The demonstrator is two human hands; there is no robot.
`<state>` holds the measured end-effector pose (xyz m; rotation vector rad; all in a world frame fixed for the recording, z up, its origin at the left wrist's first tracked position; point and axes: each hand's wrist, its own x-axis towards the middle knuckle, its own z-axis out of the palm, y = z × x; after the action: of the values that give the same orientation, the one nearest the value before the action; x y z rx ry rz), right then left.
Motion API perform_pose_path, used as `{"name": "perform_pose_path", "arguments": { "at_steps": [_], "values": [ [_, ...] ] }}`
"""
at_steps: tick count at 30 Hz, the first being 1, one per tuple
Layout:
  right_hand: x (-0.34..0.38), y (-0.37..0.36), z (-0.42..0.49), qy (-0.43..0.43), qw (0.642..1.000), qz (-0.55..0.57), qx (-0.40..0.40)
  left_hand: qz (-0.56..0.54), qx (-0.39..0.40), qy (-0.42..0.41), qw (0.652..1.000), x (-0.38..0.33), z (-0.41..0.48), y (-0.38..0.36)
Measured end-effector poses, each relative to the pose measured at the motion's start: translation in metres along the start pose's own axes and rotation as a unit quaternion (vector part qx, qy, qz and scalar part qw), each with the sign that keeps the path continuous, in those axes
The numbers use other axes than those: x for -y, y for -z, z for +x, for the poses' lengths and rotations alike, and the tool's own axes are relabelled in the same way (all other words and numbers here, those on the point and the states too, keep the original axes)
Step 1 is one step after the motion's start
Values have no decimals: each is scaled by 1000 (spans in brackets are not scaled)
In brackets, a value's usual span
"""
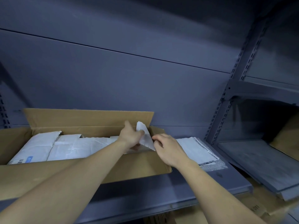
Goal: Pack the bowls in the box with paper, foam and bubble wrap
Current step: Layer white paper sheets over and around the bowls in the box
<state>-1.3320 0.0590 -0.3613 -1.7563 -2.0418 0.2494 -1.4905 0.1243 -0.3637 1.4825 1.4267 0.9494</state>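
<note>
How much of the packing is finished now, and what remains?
Done: white packing covers the inside of the box. In hand: left hand and right hand pinch a loose sheet at its right end. Left: the bubble wrap stack lies beside the box, flaps open. No bowl shows.

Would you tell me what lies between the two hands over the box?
In the head view, a white paper sheet stands between the left hand and right hand; both pinch it.

A grey-blue back panel [129,81] fills the far side, crossed by a thin dark seam [113,50]. Right of it stands a slotted upright [233,88], above the near shelf [161,194]. Loose boards [252,160] lie tilted in the dim right bay [267,117].
</note>
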Motion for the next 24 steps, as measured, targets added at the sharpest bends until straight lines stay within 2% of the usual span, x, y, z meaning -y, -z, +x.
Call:
{"name": "perform_pose_path", "arguments": {
  "at_steps": [2, 5, 9, 14, 20, 24],
  "values": [
    [1, 0, 4, 8, 1000, -13, -18, 49, 4, -51, 998, 4, 0, 3],
    [3, -3, 10, 6, 999, -35, -32, 103, 45, -60, 992, 9, 0, 0],
    [6, -7, 16, 31, 996, -86, 22, 203, 109, -56, 972, 14, 3, -5],
    [7, -5, 34, 39, 994, -101, 15, 312, 95, -85, 942, 12, 10, 11],
    [16, -9, 47, 13, 976, -171, 135, 397, 144, -111, 900, 18, 11, 21],
    [18, -5, 50, 17, 977, -166, 133, 429, 124, -149, 882, 22, 10, 28]
  ]
}}
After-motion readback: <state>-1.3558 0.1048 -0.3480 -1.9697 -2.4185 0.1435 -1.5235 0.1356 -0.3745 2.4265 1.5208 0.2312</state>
